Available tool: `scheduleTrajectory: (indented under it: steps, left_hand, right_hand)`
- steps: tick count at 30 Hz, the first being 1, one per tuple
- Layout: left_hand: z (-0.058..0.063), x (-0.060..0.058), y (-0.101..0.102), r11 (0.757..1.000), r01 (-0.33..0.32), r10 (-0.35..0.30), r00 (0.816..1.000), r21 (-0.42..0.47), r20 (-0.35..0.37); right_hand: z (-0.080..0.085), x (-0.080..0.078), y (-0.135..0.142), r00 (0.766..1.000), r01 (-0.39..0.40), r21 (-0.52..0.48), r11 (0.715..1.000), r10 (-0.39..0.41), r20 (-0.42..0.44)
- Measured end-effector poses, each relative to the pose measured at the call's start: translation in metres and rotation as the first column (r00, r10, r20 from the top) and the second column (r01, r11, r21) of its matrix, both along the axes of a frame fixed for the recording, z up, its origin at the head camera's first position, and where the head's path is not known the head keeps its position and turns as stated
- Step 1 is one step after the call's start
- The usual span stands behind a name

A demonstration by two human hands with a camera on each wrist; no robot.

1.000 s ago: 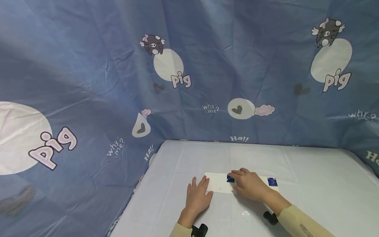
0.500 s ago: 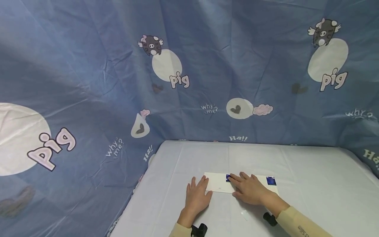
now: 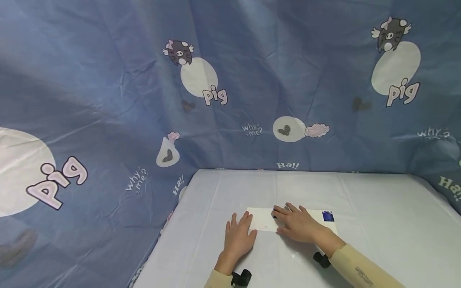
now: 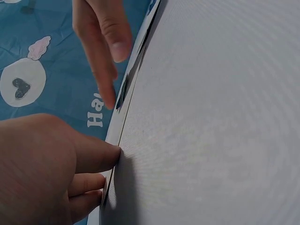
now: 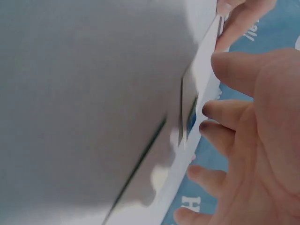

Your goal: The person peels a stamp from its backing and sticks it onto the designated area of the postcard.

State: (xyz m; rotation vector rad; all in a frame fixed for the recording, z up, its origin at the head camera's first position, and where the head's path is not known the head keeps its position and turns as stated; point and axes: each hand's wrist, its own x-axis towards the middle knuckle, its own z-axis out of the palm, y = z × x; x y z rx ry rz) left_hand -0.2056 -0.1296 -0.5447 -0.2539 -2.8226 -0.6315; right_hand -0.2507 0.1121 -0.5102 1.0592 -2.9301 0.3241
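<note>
A white envelope (image 3: 260, 219) lies flat on the table, with a dark blue stamp-like square (image 3: 275, 215) at its upper right corner. My left hand (image 3: 238, 237) rests its fingertips on the envelope's left end, fingers straight. Over the blue square spreads my right hand (image 3: 300, 224), its straight fingers covering most of it. To the right, partly under that hand in the head view, is a second white envelope (image 3: 317, 216) bearing a similar blue square (image 3: 328, 216). The right wrist view shows the right hand's fingers (image 5: 225, 115) spread apart, close by the envelope's blue square.
A white cloth covers the table (image 3: 381, 224). Behind and to the left hangs a blue printed curtain (image 3: 230, 80). Black cameras sit at the left wrist (image 3: 242, 277) and right wrist (image 3: 321, 260). A small clear scrap (image 3: 293, 255) lies below the right hand.
The right hand's fingers have flattened and slid a little left, covering more of the blue square. My left hand stays on the envelope's end. The head view has shifted slightly.
</note>
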Motion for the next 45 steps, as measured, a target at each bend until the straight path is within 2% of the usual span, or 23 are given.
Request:
scheduleTrajectory:
  steps: [5,14,18,23,32,39,45]
  left_hand:
    - [-0.001,-0.002,0.000,1.000,-0.005,0.005,1.000,0.007,-0.016]
    - [-0.002,0.001,0.003,0.999,0.000,0.000,1.000,0.037,-0.011]
    - [0.001,-0.001,0.004,0.999,-0.005,0.006,1.000,0.043,-0.029]
    - [0.004,-0.004,0.006,0.999,0.017,-0.016,1.000,0.041,-0.026]
    - [0.003,-0.002,0.001,1.000,0.002,-0.002,0.999,0.016,-0.034]
    - [0.002,0.001,0.002,0.999,0.021,-0.021,1.000,0.028,-0.011]
    - [0.003,-0.002,0.002,1.000,0.011,-0.011,0.999,0.017,-0.040]
  right_hand:
    - [0.000,0.003,-0.004,0.999,-0.006,0.006,1.000,0.006,0.037]
    - [-0.002,0.009,0.002,0.999,0.040,0.033,0.999,-0.041,0.011]
    - [0.000,0.008,0.003,0.998,0.057,0.040,0.998,-0.055,-0.029]
    - [-0.001,0.007,0.002,0.996,0.083,0.029,0.996,-0.082,-0.048]
    - [-0.010,0.010,-0.003,0.995,0.065,0.006,0.998,-0.064,-0.078]
    - [-0.008,0.013,-0.002,0.996,0.061,0.011,0.998,-0.060,-0.058]
    - [-0.005,0.012,-0.004,0.995,0.043,-0.012,0.999,-0.044,-0.088]
